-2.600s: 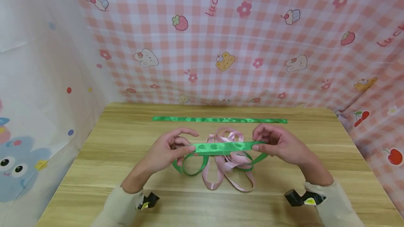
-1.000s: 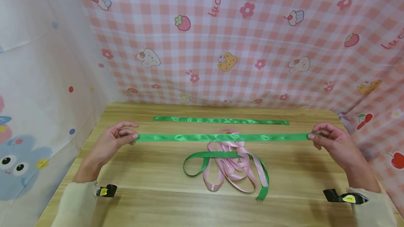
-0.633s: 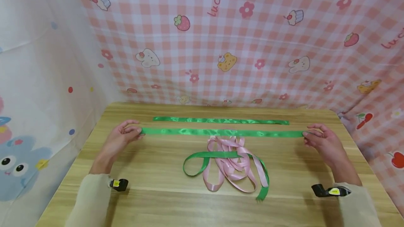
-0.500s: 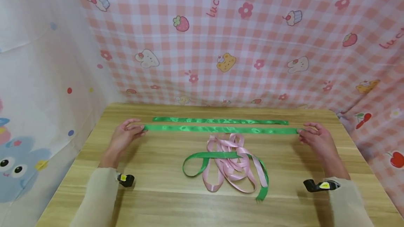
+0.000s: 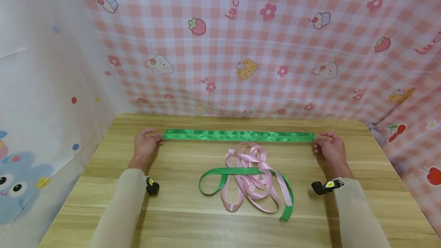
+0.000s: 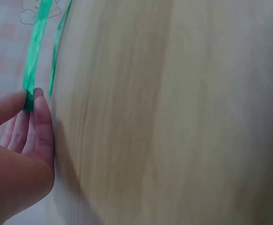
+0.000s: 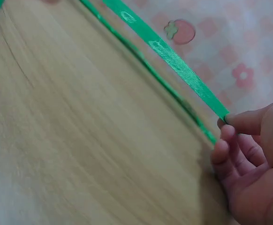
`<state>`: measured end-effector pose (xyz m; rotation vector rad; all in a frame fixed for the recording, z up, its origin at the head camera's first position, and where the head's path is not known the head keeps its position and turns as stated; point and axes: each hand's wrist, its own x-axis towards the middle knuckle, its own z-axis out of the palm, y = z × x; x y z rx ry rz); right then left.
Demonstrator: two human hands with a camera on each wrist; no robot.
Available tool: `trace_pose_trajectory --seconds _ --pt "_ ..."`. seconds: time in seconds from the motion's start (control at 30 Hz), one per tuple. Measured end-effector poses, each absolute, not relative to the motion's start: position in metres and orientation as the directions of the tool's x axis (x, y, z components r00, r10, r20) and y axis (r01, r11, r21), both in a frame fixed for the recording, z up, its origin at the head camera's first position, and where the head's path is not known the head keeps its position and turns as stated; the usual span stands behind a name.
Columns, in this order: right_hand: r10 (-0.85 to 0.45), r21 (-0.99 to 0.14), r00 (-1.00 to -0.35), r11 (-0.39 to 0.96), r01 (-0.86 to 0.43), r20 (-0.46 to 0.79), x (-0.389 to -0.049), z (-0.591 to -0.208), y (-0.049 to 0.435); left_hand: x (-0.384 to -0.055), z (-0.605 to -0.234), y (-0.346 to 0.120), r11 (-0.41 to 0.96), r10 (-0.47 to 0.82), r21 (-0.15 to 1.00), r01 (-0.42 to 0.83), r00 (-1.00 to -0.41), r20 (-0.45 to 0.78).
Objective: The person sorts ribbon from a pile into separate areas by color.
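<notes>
A length of green satin ribbon [image 5: 220, 137] is stretched straight between both hands near the back of the table. My left hand [image 5: 146, 143] pinches its left end between thumb and fingers, as the left wrist view also shows on the ribbon [image 6: 34, 56]. At the other end, my right hand [image 5: 332, 148] pinches the ribbon [image 7: 174, 58]. Just behind it lies a second green ribbon [image 5: 241, 131] of similar length; the two overlap in the head view. Seen from the right wrist, the second ribbon [image 7: 155, 75] lies on the wood, below the held one.
A loose tangle of pink ribbon [image 5: 255, 192] lies mid-table, with another green ribbon [image 5: 222, 170] looped through it, its frayed end at the front right. The wooden table [image 5: 186, 229] meets a pink checked cloth [image 5: 220, 49] at the back.
From close together, both hands spread apart and drew the green ribbon out straight. They then moved back across the table and slightly inward, bringing it alongside the second green ribbon.
</notes>
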<state>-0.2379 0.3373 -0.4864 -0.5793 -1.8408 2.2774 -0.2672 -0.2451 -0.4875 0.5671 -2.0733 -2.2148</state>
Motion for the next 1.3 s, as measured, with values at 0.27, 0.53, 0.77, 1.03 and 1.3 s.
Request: trace_pose_trajectory --seconds 0.27,0.53,0.77,1.03,1.3 --pt "0.471 -0.965 -0.842 -0.107 0.241 -0.262 -0.248 -0.488 0.336 -0.280 -0.497 -0.236 -0.073 -0.359 0.976 -0.206 -0.907 -0.219" --pt "0.516 -0.942 -0.796 -0.070 0.328 -0.316 -0.252 -0.488 0.336 -0.284 -0.494 -0.233 -0.026 -0.413 0.959 -0.283 -0.870 -0.268" --pt "0.557 -0.949 -0.780 -0.046 0.313 -0.284 -0.251 -0.488 0.331 -0.283 -0.492 -0.228 -0.005 -0.452 0.953 -0.303 -0.849 -0.273" --pt "0.570 -0.951 -0.774 -0.044 0.306 -0.276 -0.250 -0.486 0.329 -0.281 -0.489 -0.226 0.000 -0.483 0.952 -0.305 -0.834 -0.267" --pt "0.568 -0.949 -0.766 -0.098 0.300 -0.301 -0.250 -0.486 0.328 -0.278 -0.489 -0.225 -0.055 -0.455 0.954 -0.294 -0.843 -0.286"
